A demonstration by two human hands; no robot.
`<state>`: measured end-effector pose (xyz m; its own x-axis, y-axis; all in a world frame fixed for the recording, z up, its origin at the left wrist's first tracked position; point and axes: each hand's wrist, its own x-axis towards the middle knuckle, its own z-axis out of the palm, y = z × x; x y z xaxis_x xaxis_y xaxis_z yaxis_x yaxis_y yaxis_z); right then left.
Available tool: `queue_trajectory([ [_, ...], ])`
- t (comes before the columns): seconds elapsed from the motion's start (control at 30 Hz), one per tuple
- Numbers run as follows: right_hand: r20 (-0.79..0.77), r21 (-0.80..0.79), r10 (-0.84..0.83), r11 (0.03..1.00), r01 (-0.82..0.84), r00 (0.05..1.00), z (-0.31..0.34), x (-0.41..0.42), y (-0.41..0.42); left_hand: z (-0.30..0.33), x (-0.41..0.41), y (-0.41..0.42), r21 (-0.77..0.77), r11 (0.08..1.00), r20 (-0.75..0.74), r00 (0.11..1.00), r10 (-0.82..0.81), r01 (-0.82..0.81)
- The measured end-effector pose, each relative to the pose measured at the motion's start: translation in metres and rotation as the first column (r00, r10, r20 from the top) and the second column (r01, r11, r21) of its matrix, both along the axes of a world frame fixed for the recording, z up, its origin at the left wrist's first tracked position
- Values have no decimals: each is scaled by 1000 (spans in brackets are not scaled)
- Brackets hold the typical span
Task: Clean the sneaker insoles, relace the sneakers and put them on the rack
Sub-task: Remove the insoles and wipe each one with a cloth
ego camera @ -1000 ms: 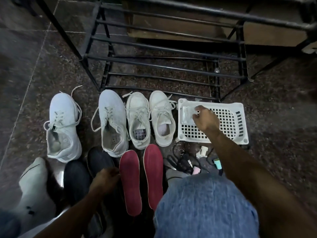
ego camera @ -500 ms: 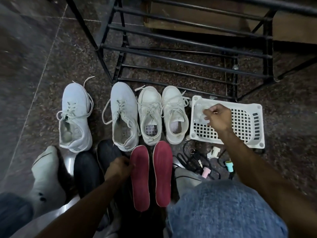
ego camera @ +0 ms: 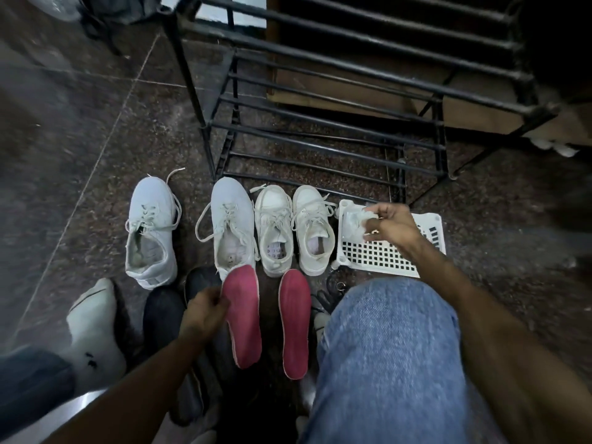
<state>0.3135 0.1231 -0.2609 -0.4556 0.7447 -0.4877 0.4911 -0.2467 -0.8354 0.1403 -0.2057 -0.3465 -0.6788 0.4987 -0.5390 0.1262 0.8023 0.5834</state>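
— Where's the insole?
— My left hand (ego camera: 205, 312) grips the left red insole (ego camera: 242, 315) by its edge, just behind the white sneakers (ego camera: 232, 225).
— And your other fingers?
— My right hand (ego camera: 389, 224) pinches a white wipe (ego camera: 355, 219) over the basket (ego camera: 378, 256), beside those sneakers.

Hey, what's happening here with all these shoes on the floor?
A person is crouched by a black rack with four white sneakers lined up on the floor. The left hand grips one of two red insoles. The right hand pinches a white wipe over a white basket. Nothing is on the rack yet.
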Motion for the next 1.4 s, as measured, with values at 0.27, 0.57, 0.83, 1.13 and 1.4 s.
queue_trajectory([
  [0.27, -23, 201, 130, 972, -123, 991, 98, -23, -20, 63, -16, 17, 353, 889, 68, 955, 288, -293],
  [0.57, -27, 381, 436, 837, -394, 900, 198, -67, -78, 131, -22, 36, 484, 565, 528, 738, 421, -669],
  [0.83, 237, 346, 727, 557, -755, 645, 191, -109, -134, 173, -23, 39, 562, 431, 609, 706, 362, -706],
  [1.13, -8, 247, 539, 817, -521, 842, 199, -116, -161, 213, -21, 33, 618, 344, 728, 680, 88, -707],
  [1.4, 126, 252, 474, 835, -490, 872, 198, -95, -179, 221, 10, 22, 604, 441, 783, 598, -172, -664],
])
